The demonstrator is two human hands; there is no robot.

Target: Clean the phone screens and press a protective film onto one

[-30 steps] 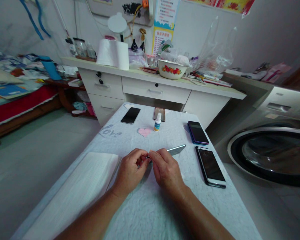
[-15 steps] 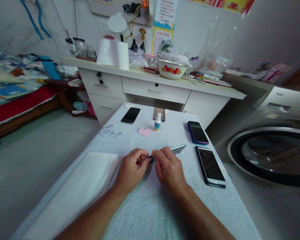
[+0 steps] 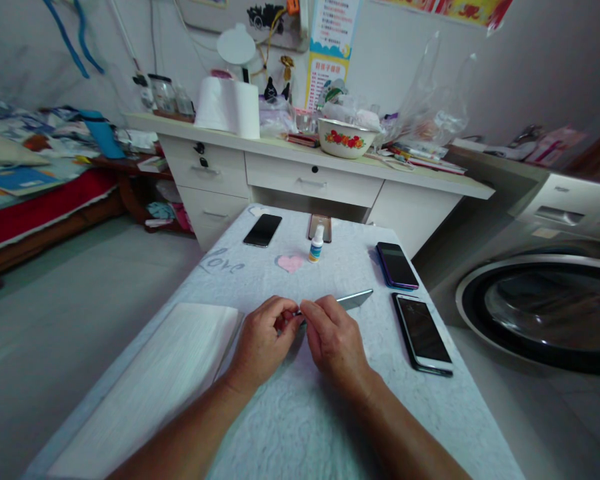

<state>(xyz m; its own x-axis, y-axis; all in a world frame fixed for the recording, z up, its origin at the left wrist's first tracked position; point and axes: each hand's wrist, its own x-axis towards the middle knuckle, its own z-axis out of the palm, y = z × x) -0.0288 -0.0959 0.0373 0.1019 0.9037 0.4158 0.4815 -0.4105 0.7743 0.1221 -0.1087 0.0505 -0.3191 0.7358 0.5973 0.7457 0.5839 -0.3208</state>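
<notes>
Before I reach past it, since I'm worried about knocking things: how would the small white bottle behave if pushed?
The bottle stands upright and is taller than wide, so a push near its cap would probably tip it. Its rounded body might then roll. It looks plastic, so likely light.

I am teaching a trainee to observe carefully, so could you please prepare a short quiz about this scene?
1. True or false: the left hand and right hand are close together at a thin flat device.
2. Which thing stands upright near the pink heart? (a) a candle (b) a small white-capped bottle (c) a drinking glass
3. Fill in: the word on the tablecloth reads "____".

Key: 1 true; 2 b; 3 Love
</notes>
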